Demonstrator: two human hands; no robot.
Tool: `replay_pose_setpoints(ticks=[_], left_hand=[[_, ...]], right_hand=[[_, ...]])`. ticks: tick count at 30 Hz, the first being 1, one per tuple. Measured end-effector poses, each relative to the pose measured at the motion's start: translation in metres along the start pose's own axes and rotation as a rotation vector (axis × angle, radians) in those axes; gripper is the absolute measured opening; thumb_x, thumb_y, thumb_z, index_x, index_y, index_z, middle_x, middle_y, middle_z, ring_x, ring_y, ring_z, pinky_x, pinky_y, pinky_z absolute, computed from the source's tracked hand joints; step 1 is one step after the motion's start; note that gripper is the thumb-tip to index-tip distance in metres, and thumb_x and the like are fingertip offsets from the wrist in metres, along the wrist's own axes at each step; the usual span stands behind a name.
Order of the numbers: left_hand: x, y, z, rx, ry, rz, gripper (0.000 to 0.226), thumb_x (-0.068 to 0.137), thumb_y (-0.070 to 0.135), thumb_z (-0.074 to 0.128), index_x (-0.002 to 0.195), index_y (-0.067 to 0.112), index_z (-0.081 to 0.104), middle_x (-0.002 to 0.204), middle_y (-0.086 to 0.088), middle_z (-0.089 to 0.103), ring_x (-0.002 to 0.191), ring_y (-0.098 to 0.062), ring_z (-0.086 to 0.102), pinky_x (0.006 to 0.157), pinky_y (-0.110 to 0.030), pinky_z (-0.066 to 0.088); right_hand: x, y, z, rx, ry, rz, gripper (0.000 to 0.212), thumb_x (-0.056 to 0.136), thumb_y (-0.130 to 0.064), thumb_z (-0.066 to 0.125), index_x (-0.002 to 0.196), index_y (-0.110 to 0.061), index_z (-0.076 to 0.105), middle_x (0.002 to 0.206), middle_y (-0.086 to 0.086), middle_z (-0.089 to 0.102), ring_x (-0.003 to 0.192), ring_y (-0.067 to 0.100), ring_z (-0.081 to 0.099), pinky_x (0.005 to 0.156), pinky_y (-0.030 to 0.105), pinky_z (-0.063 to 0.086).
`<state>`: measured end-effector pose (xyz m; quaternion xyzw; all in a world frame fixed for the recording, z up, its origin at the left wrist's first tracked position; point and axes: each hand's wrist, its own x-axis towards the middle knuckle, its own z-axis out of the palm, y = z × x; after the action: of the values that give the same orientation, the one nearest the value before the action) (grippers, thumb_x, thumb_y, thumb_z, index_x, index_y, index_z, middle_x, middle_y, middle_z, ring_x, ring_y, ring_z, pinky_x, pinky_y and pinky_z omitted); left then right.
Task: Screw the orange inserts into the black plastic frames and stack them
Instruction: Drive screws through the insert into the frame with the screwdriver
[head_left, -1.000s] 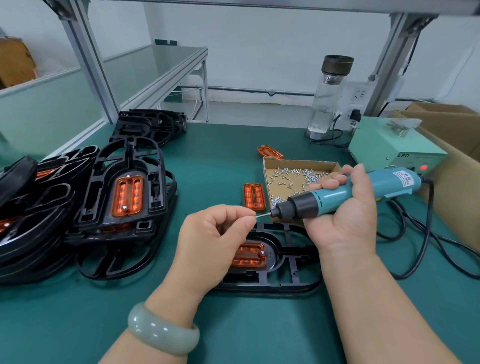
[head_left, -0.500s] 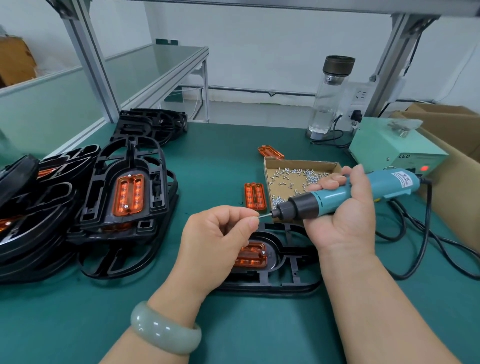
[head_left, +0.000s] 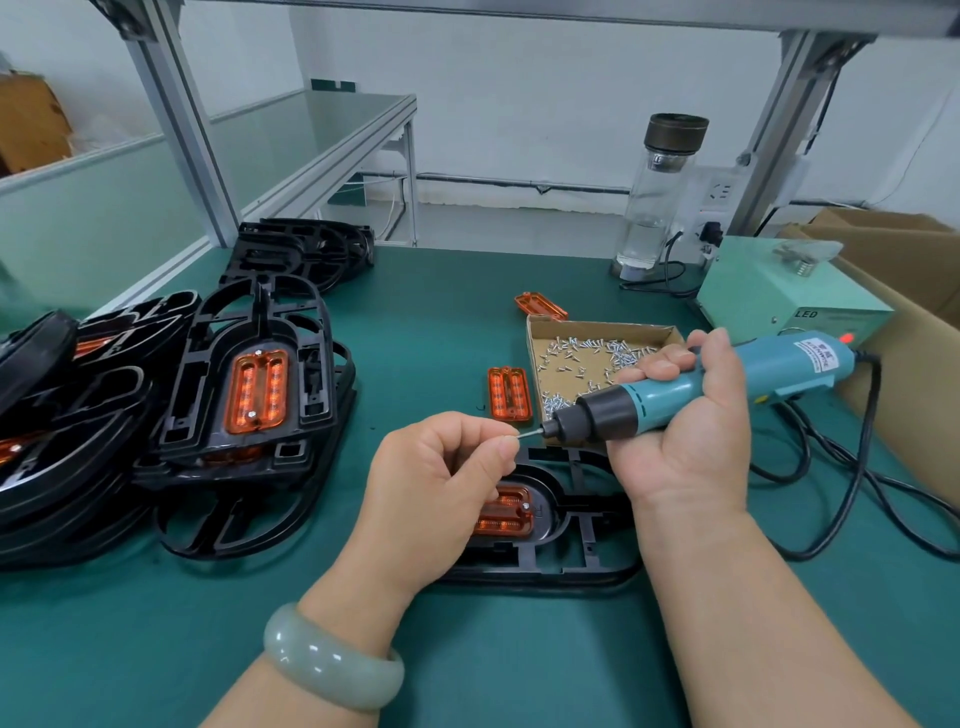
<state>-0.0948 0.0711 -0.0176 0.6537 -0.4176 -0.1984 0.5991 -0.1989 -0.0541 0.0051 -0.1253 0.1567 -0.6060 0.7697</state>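
- Little has moved since the earlier frames: our left hand (head_left: 436, 483) has crept a touch closer to the bit (head_left: 530, 433), and the rest stays put.
- Its fingers (head_left: 501, 441) are curled, thumb and forefinger pinching what we take for a small screw, too tiny to make out, right at the bit tip, likely to seat it there.
- Our right hand (head_left: 685, 431) wraps its fingers round the electric screwdriver (head_left: 800, 358), held nearly level so the tip meets the left hand.
- The black frame (head_left: 587, 561) lies flat on the desk (head_left: 467, 649) beneath both hands, its orange insert (head_left: 506, 512) showing one screw in.
- The screw box (head_left: 582, 353) sits just behind, within reach.
- Finished frames (head_left: 249, 384) are stacked on the left; a spare insert (head_left: 509, 393) waits beside the box.
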Motion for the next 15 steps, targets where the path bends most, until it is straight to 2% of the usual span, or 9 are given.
replay_pose_setpoints(ticks=[15], left_hand=[[0.0010,-0.0018,-0.0024,0.064,0.048,-0.017,0.019,0.084,0.017,0.066,0.066,0.022,0.067,0.051,0.015,0.062,0.045,0.004,0.053,0.048,-0.004,0.038]], right_hand=[[-0.0021,0.0069,-0.0010,-0.026,-0.037,0.013,0.018,0.097,-0.023,0.054,0.081,-0.023,0.047,0.060,-0.012,0.048,0.047,0.002,0.046,0.054,0.018,0.043]])
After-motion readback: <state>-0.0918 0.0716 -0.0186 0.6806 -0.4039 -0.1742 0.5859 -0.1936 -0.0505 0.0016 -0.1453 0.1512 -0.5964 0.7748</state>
